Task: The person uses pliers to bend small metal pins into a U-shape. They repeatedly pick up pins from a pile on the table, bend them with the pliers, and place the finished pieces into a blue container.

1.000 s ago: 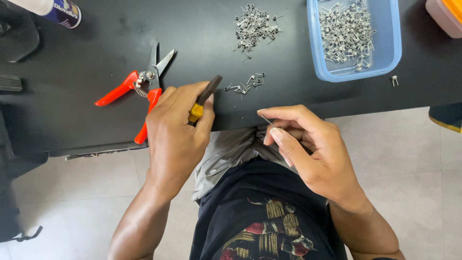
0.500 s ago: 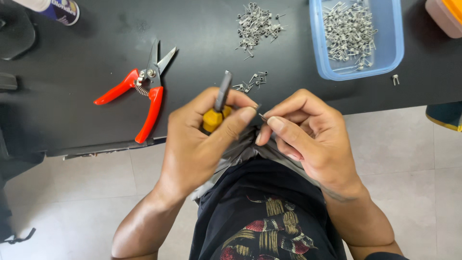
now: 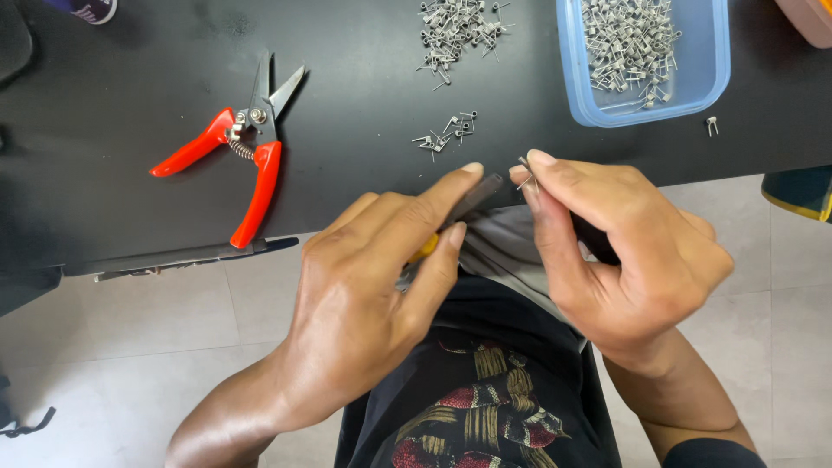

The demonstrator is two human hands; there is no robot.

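At the near edge of a black table [image 3: 104, 199], the right hand [image 3: 624, 251] pinches a small wire coil [image 3: 525, 176] steady while the left hand [image 3: 373, 286] grips what seems a yellow-handled tool [image 3: 472, 201], tip aimed at it, red snips [image 3: 238, 152] lying aside.

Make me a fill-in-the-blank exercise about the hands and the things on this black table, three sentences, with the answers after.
1. The right hand pinches a small wire coil between thumb and ____.
2. The snips on the black table have ____ handles.
3. Most of the loose coils lie in a ____ plastic tray.
The left hand holds a yellow-handled tool.

Answers: forefinger; red; blue
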